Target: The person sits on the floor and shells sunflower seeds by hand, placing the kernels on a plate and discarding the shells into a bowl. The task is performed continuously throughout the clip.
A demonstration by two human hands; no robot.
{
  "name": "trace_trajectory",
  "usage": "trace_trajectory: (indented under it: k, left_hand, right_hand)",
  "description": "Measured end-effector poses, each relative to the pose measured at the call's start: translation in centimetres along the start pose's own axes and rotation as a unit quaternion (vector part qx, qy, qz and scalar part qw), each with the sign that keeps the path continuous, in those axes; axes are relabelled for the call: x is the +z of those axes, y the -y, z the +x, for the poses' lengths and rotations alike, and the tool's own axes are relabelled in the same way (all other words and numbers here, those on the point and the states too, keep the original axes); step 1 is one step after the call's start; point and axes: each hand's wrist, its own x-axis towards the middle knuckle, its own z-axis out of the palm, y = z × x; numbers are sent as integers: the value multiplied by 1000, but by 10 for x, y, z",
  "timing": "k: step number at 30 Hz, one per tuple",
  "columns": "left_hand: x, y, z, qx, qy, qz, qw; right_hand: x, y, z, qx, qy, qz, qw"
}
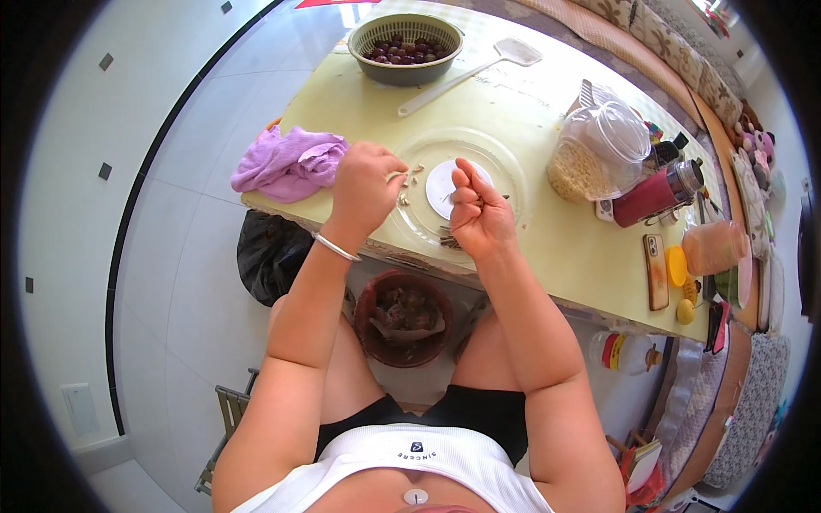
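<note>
My left hand (pixel 366 184) is over the left rim of a large clear glass plate (pixel 510 154), its thumb and fingers pinched on a small pale sliver (pixel 395 176). Several small pale pieces (pixel 405 199) lie on the plate beside it. My right hand (pixel 481 215) is palm-up over the plate's right half, fingers curled closed. A bit of something dark peeks out at its fingers, too small to name. Behind it, a round white disc (pixel 440 188) sits at the plate's middle. Thin dark bits (pixel 447 238) lie at the near rim, partly covered by my right hand.
Left of the plate lies a purple cloth (pixel 286 162). Farther back are a basket of dark round fruit (pixel 406 53) and a white spatula (pixel 453 84). A clear tub (pixel 590 162), red flask (pixel 654 195) and phone (pixel 656 272) stand right. Below, a red-brown bucket (pixel 368 321) holds scraps.
</note>
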Motion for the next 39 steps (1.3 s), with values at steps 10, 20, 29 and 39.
trace_trajectory:
  k: [10,20,29,39]
  left_hand:
    - [6,-30,-6,-3,-91,-96,991]
    - [7,-64,-13,72,-30,-115,990]
    - [8,-65,-16,71,-12,-92,993]
    - [-3,-65,-11,98,2,-170,981]
  right_hand:
    - [30,-21,-2,-93,-35,14,995]
    - [34,-27,-5,-108,-46,-38,992]
    - [33,-30,-4,-121,-66,-51,989]
    - [28,-29,-4,-114,-47,-24,992]
